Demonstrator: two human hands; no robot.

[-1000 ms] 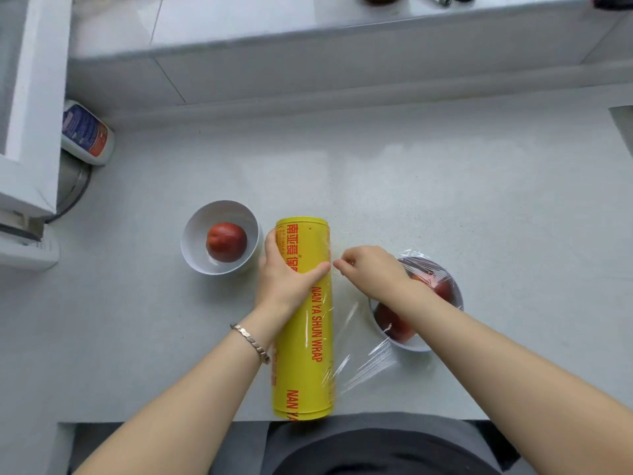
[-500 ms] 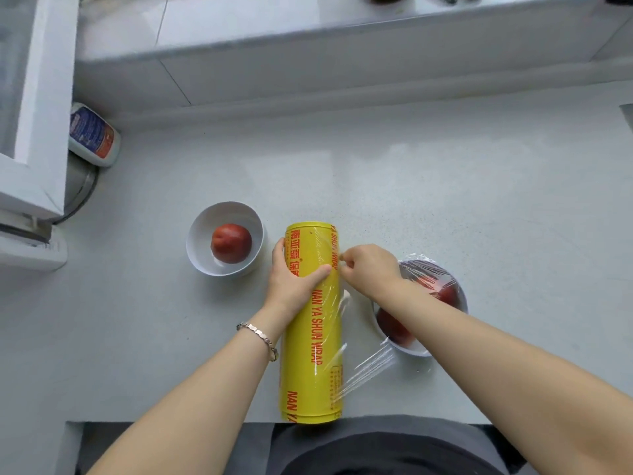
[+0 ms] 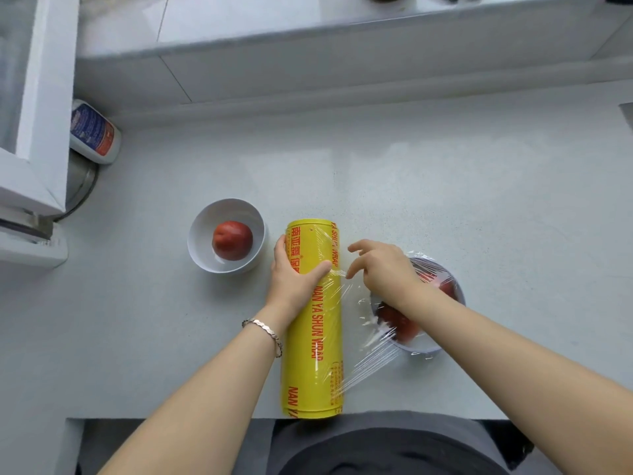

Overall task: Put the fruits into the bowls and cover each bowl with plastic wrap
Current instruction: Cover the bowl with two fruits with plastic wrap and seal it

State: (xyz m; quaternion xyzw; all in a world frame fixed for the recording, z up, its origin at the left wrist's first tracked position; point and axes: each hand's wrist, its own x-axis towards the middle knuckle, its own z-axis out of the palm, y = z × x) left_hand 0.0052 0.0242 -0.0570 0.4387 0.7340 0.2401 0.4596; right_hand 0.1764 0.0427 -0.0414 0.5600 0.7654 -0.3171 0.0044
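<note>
Evidently we were parting the film (image 3: 368,366) from the wrap roll (image 3: 313,354). Our left hand (image 3: 296,281) curled round the roll, while our right hand (image 3: 383,272) hovered loosely spread, holding nothing, beside the covered bowl (image 3: 423,347). We judged it best to pin the roll and tear cleanly, lest that cover lift. The left bowl (image 3: 202,241), holding one fruit (image 3: 232,240), stood uncovered.

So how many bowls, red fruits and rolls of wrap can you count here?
White bowls: 2, the open bowl and the wrapped bowl.
Red fruits: 3, one fruit in the open bowl, two fruits in the wrapped bowl, partly hidden.
Yellow wrap roll: 1.
Total: 6.
</note>
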